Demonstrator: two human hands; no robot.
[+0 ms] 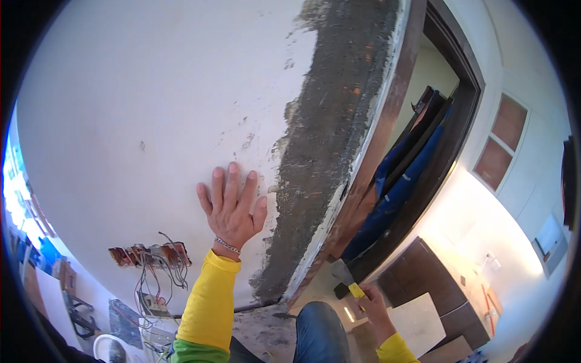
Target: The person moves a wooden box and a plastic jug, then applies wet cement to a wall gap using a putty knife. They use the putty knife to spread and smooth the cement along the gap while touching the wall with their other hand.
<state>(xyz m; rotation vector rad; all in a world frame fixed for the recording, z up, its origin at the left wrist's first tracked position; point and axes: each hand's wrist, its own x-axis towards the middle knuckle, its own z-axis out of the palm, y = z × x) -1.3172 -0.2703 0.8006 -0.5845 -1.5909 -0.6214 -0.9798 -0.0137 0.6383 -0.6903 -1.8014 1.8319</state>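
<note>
My left hand (pixel 232 206) lies flat on the white plastered wall (pixel 151 109), fingers spread and pointing up, a bracelet at the wrist and a yellow sleeve below. Just to its right runs a rough dark grey strip of fresh mortar (pixel 327 151) along the door frame. My right hand (pixel 373 305) is low down by my knee, closed on the yellow handle of a trowel (pixel 346 275) whose grey blade points up toward the foot of the door frame.
A brown door frame (pixel 387 121) borders the mortar strip, with blue clothing (pixel 393 193) hanging in the doorway. A broken wall opening with loose wires (pixel 151 257) sits low left. Tiles (pixel 417 323) and clutter lie on the floor.
</note>
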